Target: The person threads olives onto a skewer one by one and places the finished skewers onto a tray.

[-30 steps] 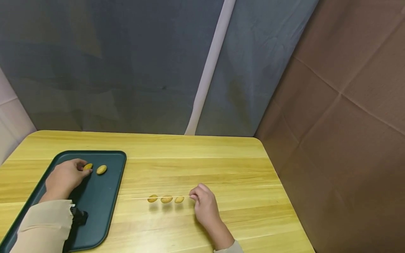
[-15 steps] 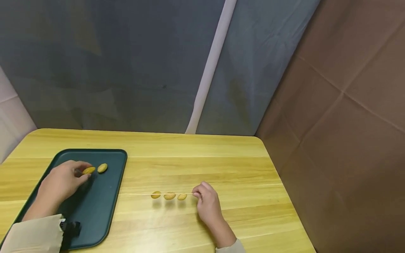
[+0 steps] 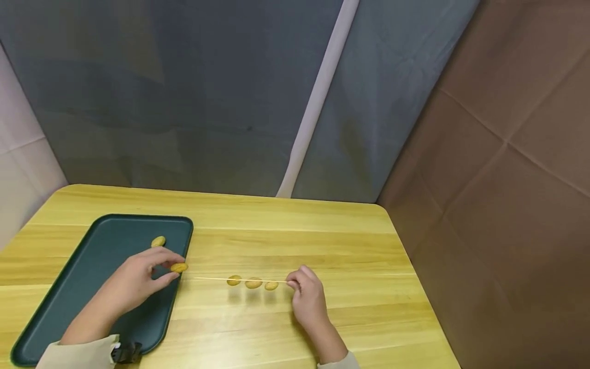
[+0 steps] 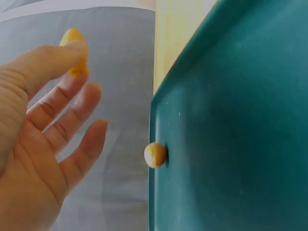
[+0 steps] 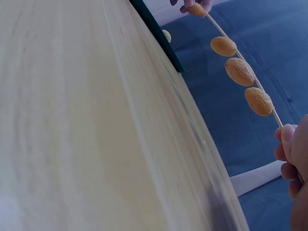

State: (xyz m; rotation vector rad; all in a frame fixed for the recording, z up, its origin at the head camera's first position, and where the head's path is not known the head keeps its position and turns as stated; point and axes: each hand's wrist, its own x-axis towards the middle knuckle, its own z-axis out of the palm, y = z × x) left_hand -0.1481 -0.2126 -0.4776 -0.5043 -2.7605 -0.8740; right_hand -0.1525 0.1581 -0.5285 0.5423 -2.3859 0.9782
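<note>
My left hand [image 3: 133, 279] pinches a yellow oval fruit [image 3: 178, 267] between thumb and fingertips, over the tray's right rim and close to the skewer's free tip. In the left wrist view the held fruit [image 4: 71, 36] shows at the thumb tip, other fingers spread. With thumb and fingers my right hand [image 3: 309, 300] grips one end of a thin wooden skewer [image 3: 212, 279]. It lies nearly level above the table and points left. Three wrinkled oval fruits [image 5: 239, 72] are threaded on it, spaced apart. Their shadows fall on the wood below.
A dark green rectangular tray [image 3: 83, 277] lies on the left of the wood-grain table [image 3: 295, 230]. One more oval fruit [image 3: 158, 241] sits near its far right corner. Grey cloth [image 3: 207, 102] hangs behind the table, brown cloth [image 3: 507, 205] on the right.
My left hand has lifted its fruit from the tray's far part and carried it right, toward the skewer tip. The right hand keeps holding the skewer nearly in place.
</note>
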